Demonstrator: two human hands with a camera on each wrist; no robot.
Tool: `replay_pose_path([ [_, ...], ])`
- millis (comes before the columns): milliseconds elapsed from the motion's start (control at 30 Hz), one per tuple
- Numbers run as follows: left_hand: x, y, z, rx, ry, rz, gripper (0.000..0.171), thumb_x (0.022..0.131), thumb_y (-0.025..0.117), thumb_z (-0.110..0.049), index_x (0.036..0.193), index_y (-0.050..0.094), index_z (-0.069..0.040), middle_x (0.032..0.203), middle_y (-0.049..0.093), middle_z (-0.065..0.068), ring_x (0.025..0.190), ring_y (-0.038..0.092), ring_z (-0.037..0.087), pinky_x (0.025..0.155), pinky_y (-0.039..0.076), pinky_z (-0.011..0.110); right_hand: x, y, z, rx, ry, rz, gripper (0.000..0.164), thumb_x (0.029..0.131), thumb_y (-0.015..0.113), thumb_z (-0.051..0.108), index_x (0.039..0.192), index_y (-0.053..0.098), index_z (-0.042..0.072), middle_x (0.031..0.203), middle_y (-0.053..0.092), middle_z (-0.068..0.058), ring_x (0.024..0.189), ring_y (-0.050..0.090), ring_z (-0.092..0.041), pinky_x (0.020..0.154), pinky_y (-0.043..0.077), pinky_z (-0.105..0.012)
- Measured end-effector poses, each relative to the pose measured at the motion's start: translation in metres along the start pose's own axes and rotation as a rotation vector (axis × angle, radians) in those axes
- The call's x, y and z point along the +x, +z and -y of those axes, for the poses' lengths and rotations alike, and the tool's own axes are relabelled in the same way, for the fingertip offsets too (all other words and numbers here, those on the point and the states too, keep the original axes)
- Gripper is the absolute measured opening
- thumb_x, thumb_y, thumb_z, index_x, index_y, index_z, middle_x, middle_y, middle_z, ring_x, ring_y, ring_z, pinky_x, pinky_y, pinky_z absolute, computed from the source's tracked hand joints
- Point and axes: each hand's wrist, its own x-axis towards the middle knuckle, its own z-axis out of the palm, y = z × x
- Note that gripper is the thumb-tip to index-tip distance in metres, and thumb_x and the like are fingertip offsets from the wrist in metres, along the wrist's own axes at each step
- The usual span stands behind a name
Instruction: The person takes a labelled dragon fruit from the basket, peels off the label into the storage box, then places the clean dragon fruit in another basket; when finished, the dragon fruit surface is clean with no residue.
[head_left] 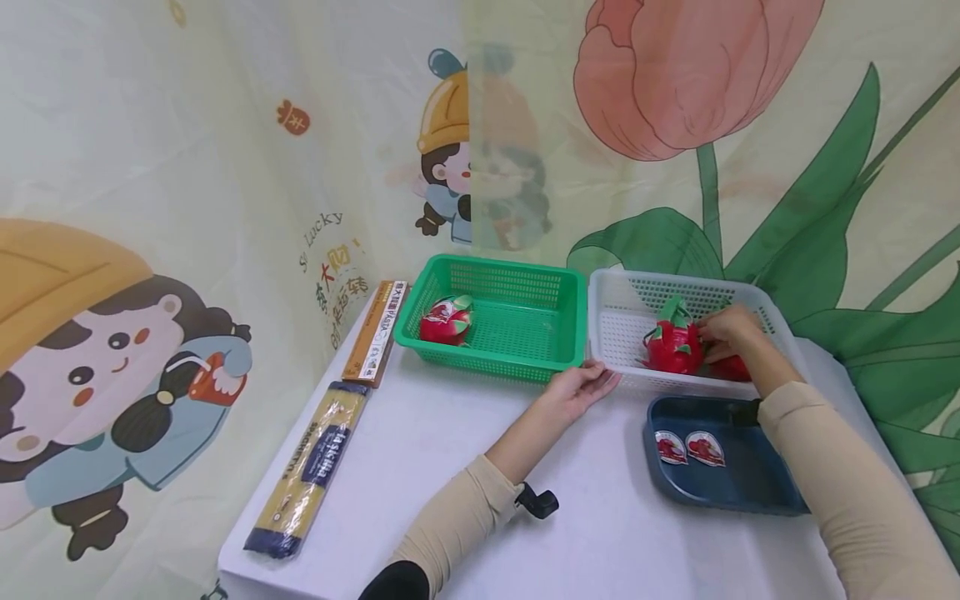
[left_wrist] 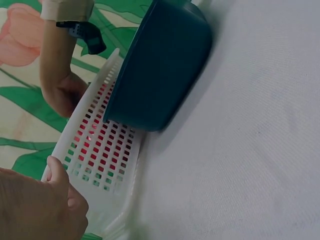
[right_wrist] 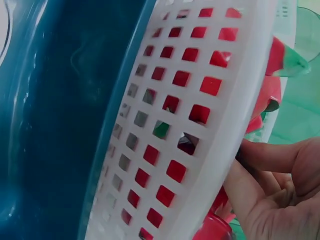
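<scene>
My left hand (head_left: pixel 576 392) grips the front left corner of a white plastic basket (head_left: pixel 615 362), thumb over its rim in the left wrist view. Inside that basket are red dragon fruits with green tips; one dragon fruit (head_left: pixel 672 348) stands left of my right hand (head_left: pixel 731 329), and another red dragon fruit (head_left: pixel 731 368) lies below it. My right hand reaches over the front rim, thumb and fingers bent in the right wrist view. The rim hides its fingertips, so whether they pinch anything is unclear.
A green basket (head_left: pixel 487 362) with one dragon fruit (head_left: pixel 446 321) adjoins the white one on the left. In front sits a dark blue tray (head_left: pixel 750 487) with two dragon fruit stickers (head_left: pixel 705 448). A brown pasta box (head_left: pixel 375 333) and a noodle packet (head_left: pixel 311 471) line the table's left edge.
</scene>
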Motion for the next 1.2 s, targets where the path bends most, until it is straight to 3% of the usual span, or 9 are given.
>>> replay_pose_path([
  [100,0.001,0.000,0.001,-0.002,0.004,-0.002,0.018,0.096,0.059,0.017,0.086,0.056,0.003,0.107,0.062,0.023,0.109,0.065,0.030,0.102,0.057,0.048,-0.001,0.000,-0.001,-0.089,-0.015,-0.055,0.037,0.101,0.056,0.005,0.130,0.057,-0.019,0.091,0.069,-0.030,0.061,0.074,-0.031,0.068,0.065,-0.049],
  [233,-0.002,0.004,0.002,-0.008,-0.014,-0.023,0.020,0.098,0.056,0.016,0.086,0.056,0.000,0.109,0.061,0.021,0.114,0.062,0.030,0.109,0.052,0.049,-0.002,-0.001,-0.003,-0.133,-0.032,-0.086,0.034,0.099,0.060,0.008,0.120,0.062,-0.018,0.076,0.072,-0.023,0.061,0.075,-0.031,0.066,0.065,-0.047],
  [433,-0.004,0.001,0.000,-0.016,-0.048,0.012,0.017,0.099,0.054,0.015,0.092,0.057,0.001,0.117,0.059,0.023,0.126,0.057,0.033,0.112,0.049,0.050,-0.007,-0.007,-0.006,-0.072,-0.055,-0.087,0.044,0.100,0.064,0.009,0.136,0.057,-0.015,0.101,0.071,-0.031,0.067,0.076,-0.032,0.066,0.066,-0.043],
  [600,-0.005,-0.003,-0.004,0.016,-0.064,0.053,0.012,0.101,0.053,0.012,0.097,0.058,0.002,0.120,0.057,0.023,0.114,0.059,0.028,0.114,0.047,0.049,-0.013,-0.013,-0.009,-0.039,-0.097,-0.062,0.046,0.100,0.066,0.012,0.135,0.056,-0.016,0.125,0.060,-0.041,0.074,0.078,-0.032,0.072,0.065,-0.043],
  [700,-0.005,-0.004,-0.005,0.032,-0.063,0.059,0.013,0.102,0.053,0.011,0.095,0.059,0.001,0.116,0.059,0.021,0.107,0.061,0.027,0.114,0.047,0.050,-0.015,-0.017,-0.010,0.018,-0.103,-0.051,0.047,0.102,0.066,0.014,0.137,0.055,-0.016,0.119,0.065,-0.038,0.074,0.078,-0.029,0.073,0.065,-0.042],
  [767,-0.006,-0.006,-0.006,0.035,-0.063,0.060,0.013,0.102,0.053,0.011,0.095,0.060,0.001,0.111,0.060,0.020,0.106,0.061,0.027,0.114,0.047,0.050,-0.016,-0.019,-0.010,0.075,-0.104,-0.036,0.047,0.104,0.063,0.014,0.141,0.053,-0.015,0.104,0.072,-0.028,0.075,0.078,-0.027,0.075,0.065,-0.042],
  [900,-0.008,-0.011,-0.008,0.037,-0.061,0.059,0.013,0.102,0.053,0.011,0.095,0.060,0.001,0.100,0.063,0.018,0.106,0.062,0.028,0.114,0.046,0.050,-0.019,-0.021,-0.011,0.196,-0.131,0.022,0.050,0.108,0.056,0.011,0.149,0.044,-0.014,0.093,0.076,-0.004,0.080,0.078,-0.023,0.083,0.064,-0.042],
  [1100,-0.012,-0.015,-0.010,0.041,-0.062,0.047,0.011,0.102,0.053,0.011,0.098,0.059,0.003,0.098,0.063,0.017,0.110,0.062,0.030,0.115,0.046,0.050,-0.027,-0.021,-0.011,0.319,-0.165,0.171,0.059,0.110,0.051,0.015,0.160,0.028,-0.006,0.091,0.072,0.013,0.094,0.077,-0.019,0.098,0.057,-0.042],
  [1200,-0.014,-0.018,-0.012,0.036,-0.073,0.047,0.013,0.102,0.052,0.011,0.096,0.060,0.003,0.102,0.062,0.018,0.123,0.058,0.033,0.116,0.045,0.050,-0.029,-0.017,-0.008,0.381,-0.168,0.262,0.064,0.110,0.052,0.017,0.163,0.022,-0.003,0.091,0.072,0.014,0.096,0.077,-0.017,0.101,0.055,-0.041],
])
